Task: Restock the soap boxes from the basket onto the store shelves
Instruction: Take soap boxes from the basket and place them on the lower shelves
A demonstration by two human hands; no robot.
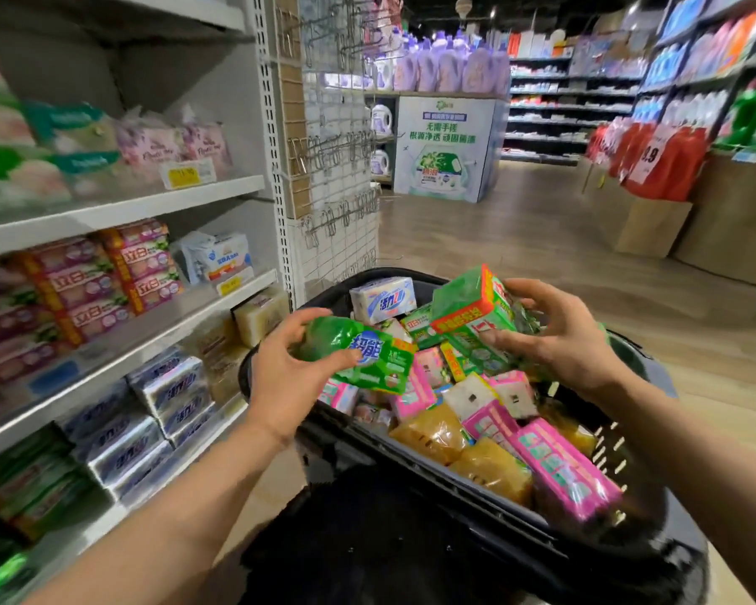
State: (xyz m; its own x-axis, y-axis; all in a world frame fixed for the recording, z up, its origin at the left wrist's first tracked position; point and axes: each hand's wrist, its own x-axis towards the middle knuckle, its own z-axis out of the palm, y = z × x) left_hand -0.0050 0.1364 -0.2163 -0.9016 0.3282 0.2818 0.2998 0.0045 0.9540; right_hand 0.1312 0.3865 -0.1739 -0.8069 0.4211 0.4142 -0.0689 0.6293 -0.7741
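You're nowhere near done with this one, judging by the basket (pixel 629 539). It's loaded: pink packs (pixel 559 465), yellowish bars (pixel 433 434), a white pack (pixel 383 299) at the far end, plus more green stuff underneath. It sits right in front of you, just beside the shelves (pixel 158 329) on your left.

Right now you've got one item in each hand. Your left hand (pixel 289 369) is curled around a green soft pack (pixel 363 355), thumb on top, held over the near-left edge of the basket. Your right hand (pixel 559 334) grips a green box (pixel 472 316) with an orange-red band, lifted above the pile and tilted. Neither has reached a shelf yet, so I'd call this the pick-up stage of the run.

The shelves look partly stocked already: pink and orange packs (pixel 84 290) on the middle level, silver-blue packs (pixel 149 408) lower down, green ones (pixel 31 486) at the bottom left. There looks to be open room on the middle shelf toward the right end and the upper shelf looks thin too, though the blur makes it hard to tell.

So: two items in hand, none of the basket's visible load placed, most of the job left.
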